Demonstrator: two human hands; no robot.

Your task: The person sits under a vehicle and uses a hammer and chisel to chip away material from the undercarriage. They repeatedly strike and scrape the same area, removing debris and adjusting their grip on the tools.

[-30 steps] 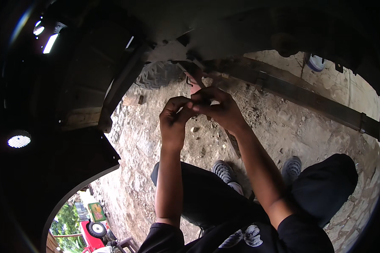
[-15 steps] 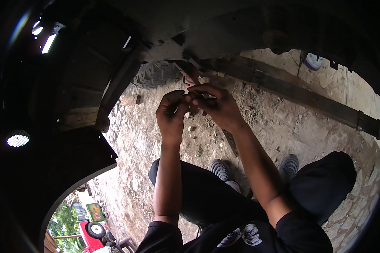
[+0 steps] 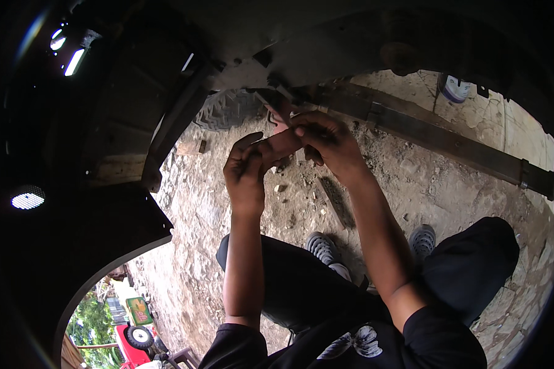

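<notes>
Between my two hands stretches a short, flat reddish-brown strip (image 3: pixel 283 143) that looks like sandpaper. My left hand (image 3: pixel 246 172) is closed on its left end, the fingers curled and the thumb pressed in. At the strip's other end, the fingertips of my right hand (image 3: pixel 333 146) pinch it near its upper corner. Both hands are raised in front of me, beneath the dark underside of a vehicle (image 3: pixel 326 43). Just behind the strip, a red metal part (image 3: pixel 279 115) shows in part.
A dark steel beam (image 3: pixel 437 135) runs across the far right. Beyond my left hand stands a knobby tire (image 3: pixel 228 109). A curved dark panel (image 3: pixel 104 227) fills the left side. Stones and a wood piece (image 3: pixel 331 203) lie on the rough ground; a white-and-purple container (image 3: pixel 455 90) stands behind the beam.
My hands have drawn apart from a pinch close together, the right one moving right. The reddish-brown strip now shows between them.
</notes>
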